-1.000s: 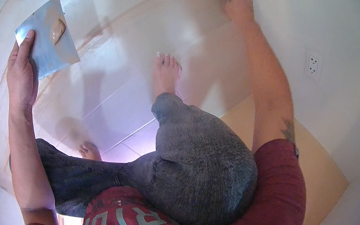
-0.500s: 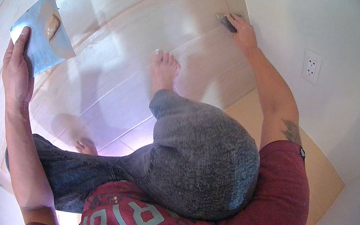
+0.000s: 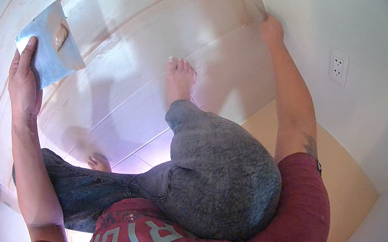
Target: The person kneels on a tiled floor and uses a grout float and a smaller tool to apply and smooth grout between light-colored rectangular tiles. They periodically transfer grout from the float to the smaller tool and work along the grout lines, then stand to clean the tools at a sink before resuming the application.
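Note:
My left hand grips a flat, pale blue square sheet by its lower-left edge, thumb on top. A dollop of brownish paste sits on the sheet. At the far right, my right hand is closed on a thin spreader, which shows nearly edge-on. The spreader is at the tiled floor beside the white wall; whether it touches the wall I cannot tell. Brownish smears run along the joints of the pale floor tiles around it.
The white wall rises along the right and carries a power outlet. My bare foot stands on the tiles, with my bent knee in front of me. A tan floor strip lies by my right arm.
My right hand has moved slightly toward the wall, and the spreader has turned from showing its dark face to nearly edge-on. The left hand and sheet have shifted slightly right and nearer.

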Motion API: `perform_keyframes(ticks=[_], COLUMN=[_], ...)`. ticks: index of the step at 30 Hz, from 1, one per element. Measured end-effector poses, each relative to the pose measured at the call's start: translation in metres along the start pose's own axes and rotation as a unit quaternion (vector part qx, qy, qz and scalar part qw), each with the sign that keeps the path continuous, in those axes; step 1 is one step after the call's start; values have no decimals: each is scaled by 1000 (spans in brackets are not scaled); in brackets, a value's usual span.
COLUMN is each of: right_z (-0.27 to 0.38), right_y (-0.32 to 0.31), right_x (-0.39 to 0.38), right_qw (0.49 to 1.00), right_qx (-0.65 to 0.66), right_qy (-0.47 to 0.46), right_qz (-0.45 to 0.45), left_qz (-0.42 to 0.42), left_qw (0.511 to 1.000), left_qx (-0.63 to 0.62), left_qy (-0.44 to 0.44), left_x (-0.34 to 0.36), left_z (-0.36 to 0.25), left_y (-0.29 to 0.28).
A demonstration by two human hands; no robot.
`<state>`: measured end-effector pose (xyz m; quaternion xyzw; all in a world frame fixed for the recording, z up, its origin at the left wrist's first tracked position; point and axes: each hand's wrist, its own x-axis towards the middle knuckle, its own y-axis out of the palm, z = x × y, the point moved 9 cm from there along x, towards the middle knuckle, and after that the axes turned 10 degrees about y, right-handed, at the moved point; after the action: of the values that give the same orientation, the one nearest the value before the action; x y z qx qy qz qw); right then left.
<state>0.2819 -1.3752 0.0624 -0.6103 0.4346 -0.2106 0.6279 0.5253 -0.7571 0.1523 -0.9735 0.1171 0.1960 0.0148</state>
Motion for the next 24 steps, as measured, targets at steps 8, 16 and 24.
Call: perform_keyframes(ticks=[8,16,24], right_z=[25,17,-3], right_y=[38,30,42], right_x=[-77,-97,-118], right_qw=[994,970,956], right_qx=[5,-48,-162], right_qy=[-85,-229,-242], right_qz=[62,-67,26], left_qz=[20,-8,12], left_qw=[999,999,999], left_qx=[-33,-33,-53], left_qy=[18,-4,-4], left_x=[-2,4,1], left_z=[-1,10,2], left_y=[1,-7,1])
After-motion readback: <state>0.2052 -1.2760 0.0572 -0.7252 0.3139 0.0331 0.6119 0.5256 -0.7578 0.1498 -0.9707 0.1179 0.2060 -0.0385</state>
